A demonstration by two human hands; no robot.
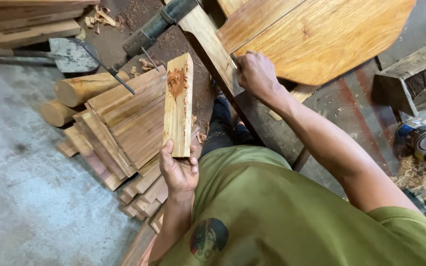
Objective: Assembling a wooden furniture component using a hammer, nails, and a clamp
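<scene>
- Left hand (178, 170) clamped round the lower end of a short wooden block (178, 106), thumb on one edge, fingers wrapped behind; block held up in the air, nearly upright, tilted slightly, above the stacked planks (124, 128); upper face of the block scarred with a rough reddish gouge near the top.
- Right hand (255, 74) clenched, knuckles up, pressed against the edge of a large rounded wooden panel (321, 37) where it meets a pale upright beam (210, 44); whatever sits inside the fist hidden, impossible to tell.
- Planks piled on the concrete floor (20, 197) in a leaning, fanned heap, directly below and left of the block; two round log sections (75, 91) lying just beside the pile's far end.
- Shovel blade (70, 55) flat on the floor near the logs, long boards (20, 24) beyond it; wood shavings scattered on the dark ground close by.
- Dark metal bar (156, 24) slanting across the top, above the planks.
- Paint tins (422, 140) on sawdust at far right, well apart from both hands.
- Green shirt (282, 221) filling the lower frame between the two arms.
</scene>
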